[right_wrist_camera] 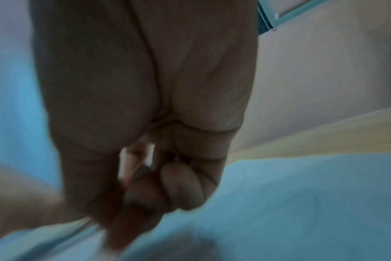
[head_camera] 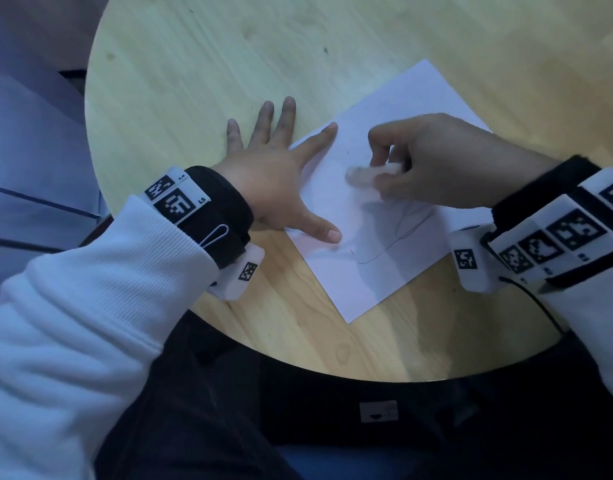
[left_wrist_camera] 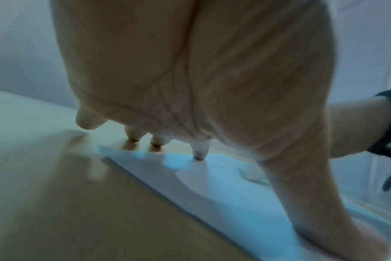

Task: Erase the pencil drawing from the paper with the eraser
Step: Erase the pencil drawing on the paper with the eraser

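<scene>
A white sheet of paper [head_camera: 395, 112] lies at an angle on the round wooden table [head_camera: 194, 71]. Faint pencil lines [head_camera: 407, 226] curve across its lower half. My left hand [head_camera: 280, 171] lies flat with fingers spread; its forefinger and thumb press the paper's left edge, the other fingers rest on the wood. My right hand [head_camera: 422, 161] grips a white eraser [head_camera: 362, 174], blurred, over the middle of the sheet. In the left wrist view the fingertips [left_wrist_camera: 199, 155] press the paper [left_wrist_camera: 246, 203]. In the right wrist view the curled fingers [right_wrist_camera: 181, 185] hover over the paper [right_wrist_camera: 301, 203].
The table's curved front edge [head_camera: 332, 372] runs just above my dark lap. A grey-blue floor and a dark strip lie to the left of the table. Bare wood spreads behind the paper.
</scene>
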Demonstrator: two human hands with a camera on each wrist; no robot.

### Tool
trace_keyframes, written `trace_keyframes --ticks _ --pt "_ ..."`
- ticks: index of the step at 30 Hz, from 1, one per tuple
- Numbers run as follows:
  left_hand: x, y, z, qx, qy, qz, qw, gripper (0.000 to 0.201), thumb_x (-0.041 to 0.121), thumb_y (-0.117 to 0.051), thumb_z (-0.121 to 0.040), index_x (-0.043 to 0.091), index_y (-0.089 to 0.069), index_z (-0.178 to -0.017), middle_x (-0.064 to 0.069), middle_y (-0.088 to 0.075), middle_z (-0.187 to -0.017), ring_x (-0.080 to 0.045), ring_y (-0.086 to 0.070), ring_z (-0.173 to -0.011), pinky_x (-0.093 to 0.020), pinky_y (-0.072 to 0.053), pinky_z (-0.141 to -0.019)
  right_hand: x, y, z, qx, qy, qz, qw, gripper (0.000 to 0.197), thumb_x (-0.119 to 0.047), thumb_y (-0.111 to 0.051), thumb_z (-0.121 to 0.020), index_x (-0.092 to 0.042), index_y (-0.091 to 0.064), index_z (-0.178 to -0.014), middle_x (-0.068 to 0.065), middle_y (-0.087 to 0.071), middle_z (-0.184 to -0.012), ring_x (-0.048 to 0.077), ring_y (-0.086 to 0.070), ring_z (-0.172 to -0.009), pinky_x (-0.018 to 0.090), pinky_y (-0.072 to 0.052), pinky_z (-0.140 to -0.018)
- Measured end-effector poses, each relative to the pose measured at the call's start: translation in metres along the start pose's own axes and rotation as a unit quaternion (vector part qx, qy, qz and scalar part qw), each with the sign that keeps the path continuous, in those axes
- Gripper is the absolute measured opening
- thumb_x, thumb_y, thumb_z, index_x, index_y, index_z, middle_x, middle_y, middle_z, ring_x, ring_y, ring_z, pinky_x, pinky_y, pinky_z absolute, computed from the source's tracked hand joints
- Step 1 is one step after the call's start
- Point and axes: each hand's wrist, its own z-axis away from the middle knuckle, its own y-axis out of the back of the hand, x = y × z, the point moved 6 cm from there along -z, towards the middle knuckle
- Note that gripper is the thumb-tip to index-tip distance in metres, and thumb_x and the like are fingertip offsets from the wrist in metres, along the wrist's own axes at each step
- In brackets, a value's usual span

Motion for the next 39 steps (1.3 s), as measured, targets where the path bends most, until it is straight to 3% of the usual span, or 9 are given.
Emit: trace_keyframes --ticks 5,9,13,17,20,25,31,35,39 --pt "0.001 0.001 0.0 0.01 -0.015 -0.007 1.0 0.147 0.101 -0.06 -0.04 0.052 0.018 -0.153 -0.01 0.033 -0.164 -0.033 0.032 -0.15 -0.066 0.013 -0.118 -0.001 -0.005 0.007 -0.078 -0.019 0.013 0.997 0.039 -0.067 -0.069 -0.084 -0.03 -0.059 -0.082 -0.008 -0.066 -0.065 0.018 -0.061 -0.064 0.037 -0.053 -0.063" --pt "0.002 0.011 0.002 0.043 -0.061 0.036 0.997 0.126 0.096 -0.065 -0.045 0.05 -0.013 -0.151 -0.006 0.018 -0.168 -0.026 0.027 -0.153 -0.067 0.012 -0.118 0.002 -0.006 0.01 -0.129 -0.03 0.021 0.991 0.035 -0.067 -0.07 -0.082 -0.033 -0.061 -0.086 -0.009 -0.069 -0.067 0.023 -0.058 -0.061 0.036 -0.047 -0.057" --pt "0.003 0.004 0.0 0.013 -0.065 -0.015 0.998 0.138 0.091 -0.07 -0.048 0.056 0.012 -0.153 -0.003 0.034 -0.164 -0.025 0.036 -0.149 -0.067 0.014 -0.117 -0.004 -0.009 0.013 -0.161 -0.019 0.016 0.987 0.028 -0.062 -0.071 -0.085 -0.036 -0.061 -0.09 -0.011 -0.07 -0.07 0.014 -0.058 -0.062 0.034 -0.048 -0.06" --pt "0.004 -0.001 0.001 -0.003 -0.053 -0.03 0.998 0.139 0.095 -0.065 -0.047 0.057 0.019 -0.151 -0.002 0.038 -0.162 -0.026 0.038 -0.147 -0.066 0.015 -0.116 0.002 0.006 0.001 -0.003 -0.002 -0.032 0.999 0.013 -0.031 -0.061 -0.093 -0.039 -0.06 -0.103 -0.009 -0.073 -0.074 0.002 -0.057 -0.059 0.027 -0.043 -0.058" --pt "0.005 -0.001 0.0 0.008 -0.046 -0.02 0.999 0.14 0.097 -0.063 -0.046 0.055 0.018 -0.152 -0.001 0.037 -0.163 -0.026 0.037 -0.148 -0.068 0.014 -0.116 0.007 0.008 -0.003 0.085 -0.02 -0.056 0.995 0.013 -0.029 -0.058 -0.092 -0.031 -0.059 -0.105 -0.006 -0.071 -0.078 0.003 -0.057 -0.063 0.027 -0.039 -0.057" --pt "0.006 -0.002 0.0 0.006 -0.042 -0.015 0.999 0.139 0.097 -0.064 -0.046 0.056 0.017 -0.152 -0.001 0.037 -0.162 -0.027 0.036 -0.148 -0.07 0.012 -0.116 -0.02 -0.037 0.003 -0.017 0.063 -0.034 0.997 0.011 -0.026 -0.064 -0.091 -0.024 -0.055 -0.097 -0.006 -0.055 -0.065 0.008 -0.047 -0.055 0.017 -0.034 -0.049" --pt "0.005 -0.001 0.0 0.01 -0.044 -0.011 0.999 0.139 0.096 -0.064 -0.046 0.055 0.016 -0.152 -0.002 0.036 -0.163 -0.028 0.035 -0.149 -0.07 0.012 -0.115 -0.003 -0.009 -0.005 0.1 0.012 -0.027 0.995 0.01 -0.027 -0.059 -0.091 -0.026 -0.051 -0.097 -0.009 -0.064 -0.079 0.015 -0.058 -0.07 0.027 -0.039 -0.054" --pt "0.006 -0.002 0.0 0.013 -0.044 -0.009 0.999 0.139 0.096 -0.064 -0.046 0.055 0.015 -0.153 -0.001 0.035 -0.163 -0.028 0.034 -0.149 -0.07 0.012 -0.115 -0.028 -0.036 0.004 -0.004 0.083 -0.034 0.996 0.01 -0.023 -0.063 -0.088 -0.023 -0.055 -0.094 -0.006 -0.059 -0.068 0.01 -0.049 -0.056 0.022 -0.037 -0.051" --pt "0.006 -0.002 0.0 0.012 -0.042 -0.009 0.999 0.139 0.096 -0.065 -0.046 0.055 0.015 -0.152 -0.001 0.035 -0.163 -0.028 0.034 -0.149 -0.071 0.012 -0.115 -0.006 -0.01 -0.006 0.078 0.02 -0.029 0.996 0.011 -0.028 -0.06 -0.089 -0.027 -0.057 -0.099 -0.004 -0.062 -0.079 0.014 -0.059 -0.065 0.025 -0.045 -0.052"
